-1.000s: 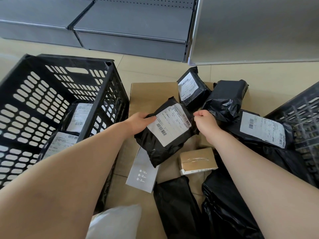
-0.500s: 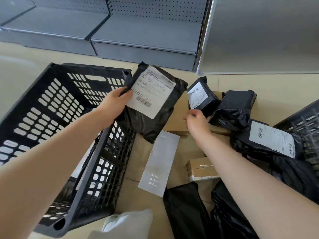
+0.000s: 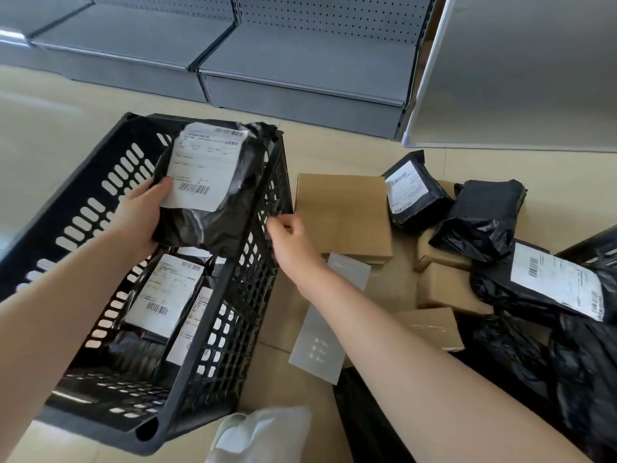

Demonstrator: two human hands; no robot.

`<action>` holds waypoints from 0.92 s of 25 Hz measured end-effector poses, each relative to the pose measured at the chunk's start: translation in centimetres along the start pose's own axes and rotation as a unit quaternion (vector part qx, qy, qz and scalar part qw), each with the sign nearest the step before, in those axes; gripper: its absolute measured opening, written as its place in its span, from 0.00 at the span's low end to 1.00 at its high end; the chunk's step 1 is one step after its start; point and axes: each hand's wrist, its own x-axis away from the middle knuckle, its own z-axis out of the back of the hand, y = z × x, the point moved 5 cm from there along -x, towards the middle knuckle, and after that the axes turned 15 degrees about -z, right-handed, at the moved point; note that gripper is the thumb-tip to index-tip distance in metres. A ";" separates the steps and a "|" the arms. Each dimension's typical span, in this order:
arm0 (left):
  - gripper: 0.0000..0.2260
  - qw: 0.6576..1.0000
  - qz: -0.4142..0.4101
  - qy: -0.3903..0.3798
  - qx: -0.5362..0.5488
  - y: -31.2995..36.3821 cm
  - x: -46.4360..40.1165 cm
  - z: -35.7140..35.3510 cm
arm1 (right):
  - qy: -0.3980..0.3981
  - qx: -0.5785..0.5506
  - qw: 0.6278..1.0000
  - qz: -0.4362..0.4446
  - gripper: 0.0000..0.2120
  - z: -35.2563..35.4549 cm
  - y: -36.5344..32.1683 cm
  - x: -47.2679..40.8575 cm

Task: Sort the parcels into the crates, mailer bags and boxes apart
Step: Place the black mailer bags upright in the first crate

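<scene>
My left hand (image 3: 142, 213) grips a black mailer bag (image 3: 213, 188) with a white label and holds it over the black plastic crate (image 3: 213, 332) on the left. Labelled mailer bags (image 3: 163, 295) lie inside that crate. My right hand (image 3: 293, 240) hovers beside the crate's right wall with loosely curled fingers and holds nothing. A large brown cardboard box (image 3: 344, 213) lies on the floor just right of it. More black mailer bags (image 3: 415, 192) and small brown boxes (image 3: 444, 289) are piled at the right.
A second black crate (image 3: 597, 245) shows at the right edge. A grey flat packet (image 3: 320, 342) lies under my right forearm. Grey metal shelving (image 3: 300, 61) runs along the back. A white cloth (image 3: 267, 436) sits at the bottom.
My left hand has carried the black mailer bag from the pile leftward to above the crate. My right hand let go of the bag and drifted left, next to the crate wall.
</scene>
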 end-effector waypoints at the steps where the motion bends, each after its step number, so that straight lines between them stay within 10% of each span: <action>1: 0.10 1.000 0.005 0.015 -0.006 -0.7 -0.4 1.2 | -0.022 -0.004 1.000 0.001 0.15 -1.0 -0.3 0.3; 6: 0.10 0.996 0.021 0.042 -0.071 -4.6 -1.3 5.2 | -0.038 0.038 0.998 0.020 0.26 -3.7 -0.2 0.0; 12: 0.13 0.979 0.059 0.041 -0.189 -8.7 -1.5 5.6 | 0.036 0.174 0.982 0.058 0.13 -5.6 0.3 0.3; 23: 0.09 0.971 0.053 0.040 -0.231 -12.4 -2.8 -1.4 | 0.104 0.281 0.942 0.150 0.19 -6.3 0.7 0.7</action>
